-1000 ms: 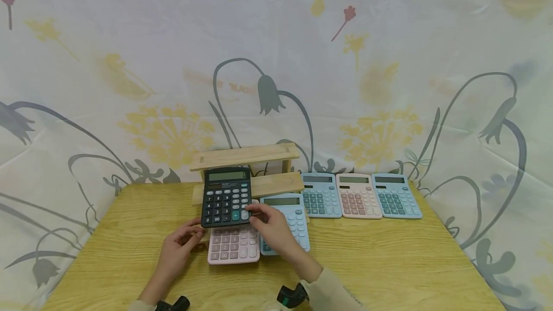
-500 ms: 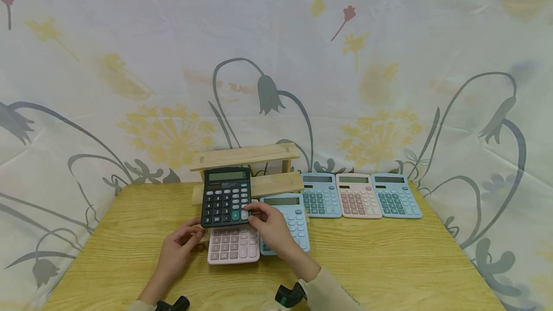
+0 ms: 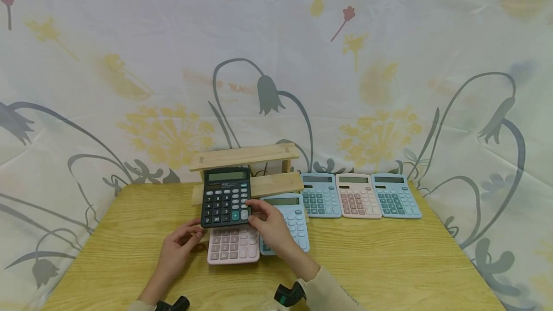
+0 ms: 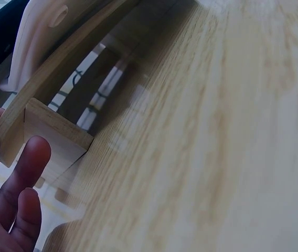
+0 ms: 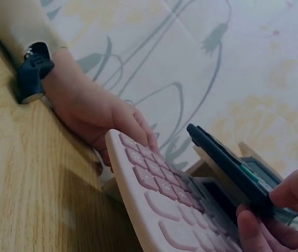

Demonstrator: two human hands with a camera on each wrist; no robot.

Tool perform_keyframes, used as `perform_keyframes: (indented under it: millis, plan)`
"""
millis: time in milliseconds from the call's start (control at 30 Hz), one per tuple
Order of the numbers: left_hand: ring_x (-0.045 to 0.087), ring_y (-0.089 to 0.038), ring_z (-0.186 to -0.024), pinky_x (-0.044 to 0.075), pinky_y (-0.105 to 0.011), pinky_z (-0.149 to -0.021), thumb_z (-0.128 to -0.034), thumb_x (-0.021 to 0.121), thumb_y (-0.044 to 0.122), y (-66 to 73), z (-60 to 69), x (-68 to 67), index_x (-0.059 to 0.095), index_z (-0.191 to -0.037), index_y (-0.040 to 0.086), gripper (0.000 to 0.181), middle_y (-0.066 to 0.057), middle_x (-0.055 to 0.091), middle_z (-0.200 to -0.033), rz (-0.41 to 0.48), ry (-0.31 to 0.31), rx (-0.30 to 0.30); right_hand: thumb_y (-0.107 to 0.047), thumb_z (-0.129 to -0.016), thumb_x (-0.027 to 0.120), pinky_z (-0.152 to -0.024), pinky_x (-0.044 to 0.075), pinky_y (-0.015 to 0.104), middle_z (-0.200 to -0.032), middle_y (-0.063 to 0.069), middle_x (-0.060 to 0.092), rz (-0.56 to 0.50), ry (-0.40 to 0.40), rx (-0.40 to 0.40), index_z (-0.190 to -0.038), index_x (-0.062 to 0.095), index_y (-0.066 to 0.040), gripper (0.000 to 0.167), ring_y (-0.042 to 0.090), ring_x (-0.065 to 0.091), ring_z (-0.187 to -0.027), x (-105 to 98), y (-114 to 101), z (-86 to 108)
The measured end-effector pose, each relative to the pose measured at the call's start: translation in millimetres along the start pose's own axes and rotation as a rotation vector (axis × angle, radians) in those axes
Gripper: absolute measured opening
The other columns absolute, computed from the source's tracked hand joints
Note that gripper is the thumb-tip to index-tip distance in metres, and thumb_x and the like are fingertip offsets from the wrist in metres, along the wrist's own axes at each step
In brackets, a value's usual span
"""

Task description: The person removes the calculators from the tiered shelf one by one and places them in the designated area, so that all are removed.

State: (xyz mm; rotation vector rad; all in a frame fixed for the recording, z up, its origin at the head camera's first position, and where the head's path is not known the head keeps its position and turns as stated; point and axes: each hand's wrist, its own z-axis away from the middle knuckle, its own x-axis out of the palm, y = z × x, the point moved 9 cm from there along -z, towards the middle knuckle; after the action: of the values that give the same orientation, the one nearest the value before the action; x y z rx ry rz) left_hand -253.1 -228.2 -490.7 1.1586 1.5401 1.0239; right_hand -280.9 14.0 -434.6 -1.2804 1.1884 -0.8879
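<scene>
The right hand (image 3: 268, 222) pinches the black calculator (image 3: 222, 205) by its lower corner; the left hand (image 3: 174, 249) touches the rack (image 3: 244, 156), its grip unclear. Leaning above the pink calculator (image 3: 233, 247), the black one has barely shifted this past second, seemingly nearly settled.

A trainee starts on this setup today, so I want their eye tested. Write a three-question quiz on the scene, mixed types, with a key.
1. Multiple choice: what colour is the held calculator, pinched by the right hand?
A) pink
B) black
C) blue

2. True or false: the three calculators in the row beside the rack are all blue.

3. Count: how many calculators show in the head view?

Key
1. B.
2. False: the row's middle calculator, right of the wooden rack, is pink.
3. Six: three in the row, plus the held one, a pink calculator and a light blue calculator at the rack.
</scene>
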Motion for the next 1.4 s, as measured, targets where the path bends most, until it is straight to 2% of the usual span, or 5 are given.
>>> perform_keyframes:
  millis: [300,533,667,967,1400]
  plan:
    - [0.068,-0.008,-0.090,0.061,-0.034,-0.070,-0.0953,0.066,0.003,1.2,-0.6,-0.5,0.071,-0.098,-0.005,0.010,-0.021,0.056,-0.133,-0.009,-0.003,0.016,0.000,-0.097,0.058,-0.082,0.057,0.031,-0.120,0.009,0.062,-0.030,-0.011,-0.002,-0.130,0.062,-0.007,0.034,0.018,0.063,-0.099,1,-1,0.5]
    - [0.069,-0.010,-0.088,0.061,-0.034,-0.069,-0.0946,0.067,0.003,-2.4,-2.1,-1.6,0.071,-0.096,-0.004,0.008,0.006,0.060,-0.123,-0.006,0.007,0.014,-0.002,-0.097,0.058,-0.082,0.057,0.032,-0.119,0.010,0.062,-0.082,-0.007,-0.007,-0.129,0.063,-0.008,0.033,0.018,0.063,-0.098,0,-3,2.9]
    - [0.069,-0.010,-0.089,0.061,-0.034,-0.069,-0.0948,0.066,0.003,-2.7,-2.5,-1.3,0.071,-0.097,-0.005,0.009,0.010,0.061,-0.121,0.007,0.004,0.019,-0.002,-0.097,0.058,-0.082,0.057,0.033,-0.119,0.011,0.062,-0.091,-0.001,-0.002,-0.128,0.063,-0.008,0.032,0.018,0.063,-0.098,-2,-4,4.2]
    - [0.068,-0.008,-0.094,0.061,-0.034,-0.067,-0.0962,0.066,0.006,-0.4,-2.4,0.0,0.071,-0.098,-0.004,0.011,-0.021,0.059,-0.132,0.011,-0.016,0.042,0.000,-0.096,0.056,-0.080,0.059,0.037,-0.122,0.013,0.059,-0.138,0.006,0.017,-0.128,0.062,-0.005,0.033,0.019,0.063,-0.097,-6,-3,7.6]
    - [0.068,-0.007,-0.094,0.061,-0.035,-0.066,-0.0961,0.065,0.003,-0.9,-2.7,0.5,0.070,-0.099,-0.006,0.011,-0.017,0.061,-0.128,0.023,-0.007,0.039,0.004,-0.095,0.053,-0.081,0.058,0.035,-0.132,0.015,0.056,-0.215,0.001,0.044,-0.128,0.062,-0.001,0.034,0.021,0.063,-0.099,-13,4,5.8]
